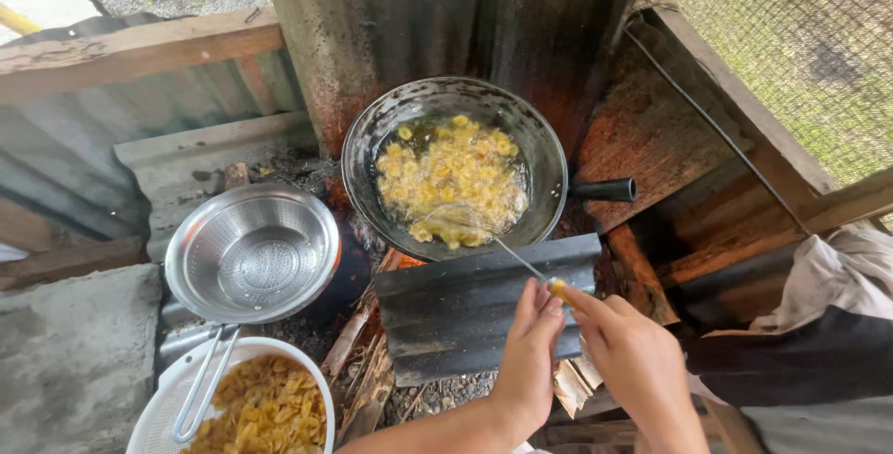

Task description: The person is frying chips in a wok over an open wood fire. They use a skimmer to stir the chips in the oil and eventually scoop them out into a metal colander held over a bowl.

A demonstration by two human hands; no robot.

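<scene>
A black pan (pixel 549 152) holds hot oil full of yellow frying chips (pixel 454 178). A wire skimmer (pixel 456 221) lies in the oil, its thin metal shaft running down to a yellow handle. Both hands meet at that handle: my right hand (pixel 635 358) pinches it between thumb and fingers, and my left hand (pixel 528 352) rests its fingers against it from the left. Both hands hover over a dark corrugated sheet (pixel 465 305) in front of the pan.
A steel strainer (pixel 251 251) sits at the left, its handle over a white bowl (pixel 167 398) of fried yellow chips (pixel 265 412). Firewood (pixel 367 361) lies below. Rusty corrugated sheets (pixel 391 26) and wooden planks (pixel 139 49) wall the stove. Cloth (pixel 828 277) hangs right.
</scene>
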